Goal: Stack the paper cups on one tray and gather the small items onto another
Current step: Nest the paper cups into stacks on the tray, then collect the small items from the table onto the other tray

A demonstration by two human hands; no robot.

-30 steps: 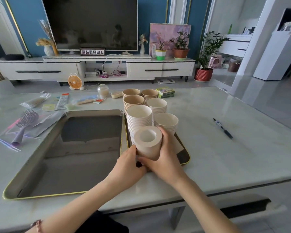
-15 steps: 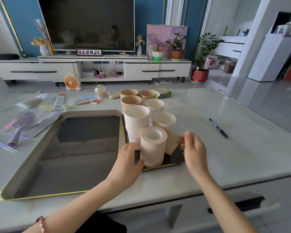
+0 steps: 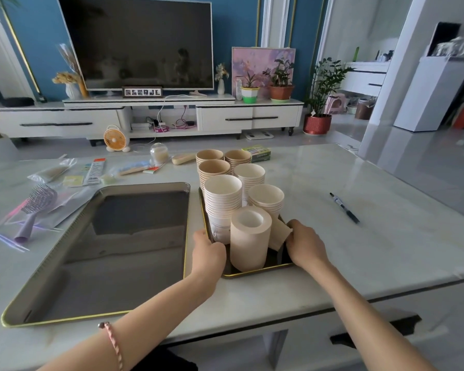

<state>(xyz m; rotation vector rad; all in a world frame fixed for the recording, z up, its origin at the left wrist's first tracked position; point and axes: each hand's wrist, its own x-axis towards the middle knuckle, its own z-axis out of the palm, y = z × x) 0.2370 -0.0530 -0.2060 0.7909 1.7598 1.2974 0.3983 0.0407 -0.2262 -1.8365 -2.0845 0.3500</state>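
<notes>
Small tray point(image 3: 253, 274): on the tabletop point(image 3: 386, 250), gold-rimmed, packed with paper cups.
Cup stacks point(image 3: 223, 195): six upright stacks fill the small tray's back and middle.
Bottom-up cup point(image 3: 249, 238): stands at the small tray's near edge, with a tilted cup point(image 3: 279, 234) leaning just to its right.
Left hand point(image 3: 208, 253): fingers curled over the small tray's left rim.
Right hand point(image 3: 304, 245): fingers curled over the small tray's right rim, close against the tilted cup.
Large tray point(image 3: 91, 315): just left of the small tray, nothing in it.
Hairbrush point(image 3: 35, 210): bagged, far left of the small tray.
Pen point(image 3: 344, 208): right of the small tray, well apart.
</notes>
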